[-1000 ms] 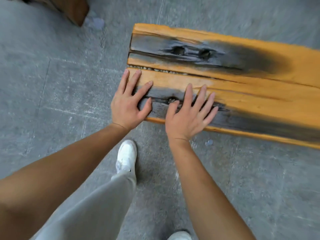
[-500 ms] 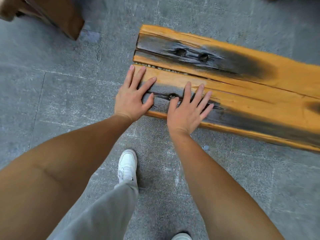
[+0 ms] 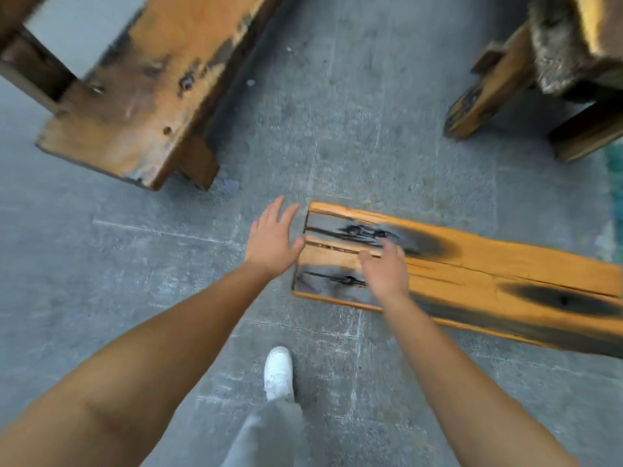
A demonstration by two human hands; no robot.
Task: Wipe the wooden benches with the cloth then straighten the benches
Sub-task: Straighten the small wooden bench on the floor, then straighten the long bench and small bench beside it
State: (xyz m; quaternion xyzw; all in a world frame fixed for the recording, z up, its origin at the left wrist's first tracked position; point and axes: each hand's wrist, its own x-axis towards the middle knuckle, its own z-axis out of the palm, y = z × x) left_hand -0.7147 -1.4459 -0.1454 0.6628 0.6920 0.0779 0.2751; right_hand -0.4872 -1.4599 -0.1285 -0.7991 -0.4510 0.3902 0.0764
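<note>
An orange wooden bench (image 3: 488, 274) with black scorch marks runs from the centre to the right edge. My left hand (image 3: 274, 237) hovers with straight fingers just off the bench's left end, its thumb near the end face. My right hand (image 3: 384, 267) is over the bench top near that end, blurred, fingers loosely bent and holding nothing. Whether either hand touches the wood I cannot tell. No cloth is in view.
A second worn wooden bench (image 3: 145, 85) stands at the upper left on dark legs. Another wooden piece (image 3: 499, 79) with a rough grey block (image 3: 559, 38) sits at the upper right. Grey stone floor (image 3: 354, 136) lies between them. My white shoe (image 3: 278, 372) is below.
Both hands have lifted off the bench's front edge, the left sliding off the end. The view has pulled back and tilted up, showing two more benches.
</note>
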